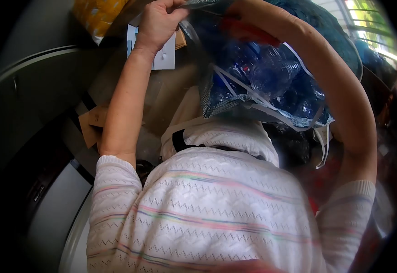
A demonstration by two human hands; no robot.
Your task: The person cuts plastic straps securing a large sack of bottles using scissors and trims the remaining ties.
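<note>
My left hand [159, 22] is closed on the upper rim of a large blue-green bag [219, 107], its thumb and fingers pinched together at the edge. Inside the bag lie several clear plastic bottles [271, 73], some with a blue tint. From the right, my right hand [248, 13] reaches over the bag's mouth; its fingers are blurred and partly hidden. A blurred red thing [248, 32] shows right under this hand and wrist, and I cannot make out whether the hand holds it. White straps [323, 150] hang from the bag's near side.
A yellow patterned bag [99, 16] is at the upper left. White card or paper [164, 58] lies below my left wrist, and brown cardboard [93, 123] beside my left forearm. A black plastic bag [291, 141] sits under the blue-green one. A barred window [371, 22] is at the upper right.
</note>
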